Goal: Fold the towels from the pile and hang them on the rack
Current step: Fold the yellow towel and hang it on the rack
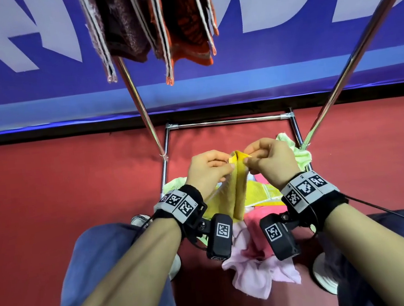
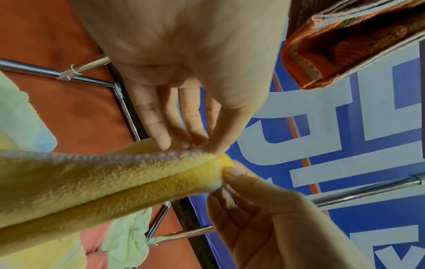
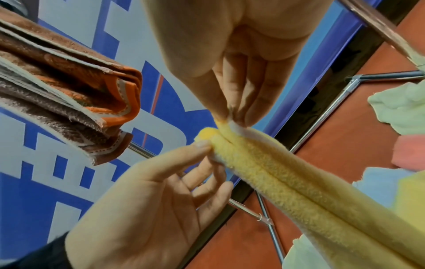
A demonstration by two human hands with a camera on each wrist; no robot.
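A yellow towel [image 1: 238,191] hangs bunched lengthwise from both hands, above the pile on the floor. My left hand [image 1: 229,166] pinches its top corner between thumb and fingers, and my right hand [image 1: 247,161] pinches the same top edge right beside it. In the left wrist view the left hand [image 2: 212,151] holds the yellow towel [image 2: 103,182] at its tip. The right wrist view has the right hand [image 3: 227,118] pinching the white-edged hem of the yellow towel [image 3: 287,182]. A brown towel [image 1: 116,23] and an orange towel [image 1: 185,22] hang folded on the rack overhead.
Two chrome rack poles [image 1: 138,102] [image 1: 352,58] slant up from the rack's base frame [image 1: 230,122] on the red floor. The pile under my hands holds a pink towel [image 1: 256,270] and a light green towel [image 1: 299,153]. A blue banner [image 1: 286,61] stands behind.
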